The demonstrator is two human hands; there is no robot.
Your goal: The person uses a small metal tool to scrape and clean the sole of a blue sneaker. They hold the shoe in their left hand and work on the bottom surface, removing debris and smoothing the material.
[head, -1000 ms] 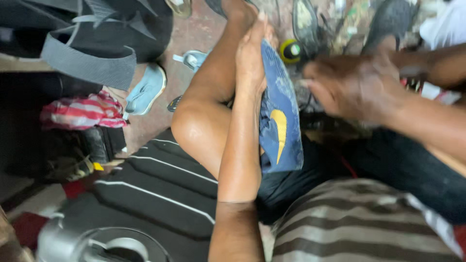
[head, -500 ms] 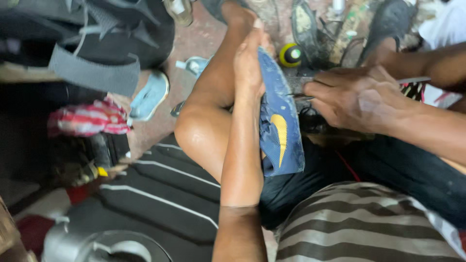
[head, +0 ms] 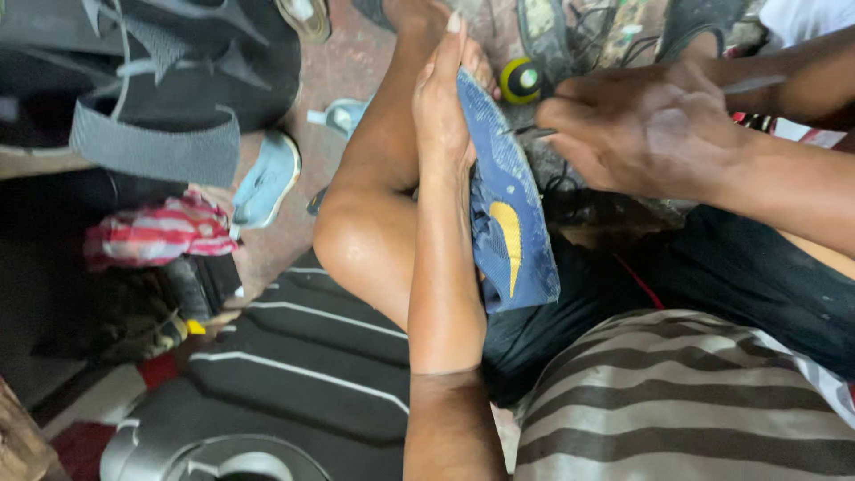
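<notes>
Looking down from a head camera, the view shows a seated person in a striped shirt [head: 677, 401] and dark trousers, one bare knee [head: 361, 240] raised in the middle of the scene. The left hand [head: 443, 102] lies flat, fingers together and pointing to the far side, pressed against the left face of a blue shoe piece [head: 508, 214] with a yellow curved mark, propping it on edge between the knee and the lap. The right hand [head: 646, 129] comes in from the right, fingers closed around a thin metal tool [head: 753, 85] whose tip seems to meet the far edge of the blue piece; it looks like a needle or awl, but it is too blurred to say which. Any thread or stitches are too small to make out, so I cannot tell how much of the edge is already worked; judging by the hand's place, the work sits near the far end of the piece, with the near end by the lap untouched at this moment. Just beyond the hands, on the far side, sit a small yellow and black round object [head: 521, 80] and dark worn shoes [head: 543, 27]. To the left lie a pale blue sandal [head: 267, 178], a red and white striped cloth [head: 156, 236] and a large dark bag [head: 134, 62] with grey straps. Near the person's legs lies a black ribbed mat [head: 294, 356] with pale lines.
</notes>
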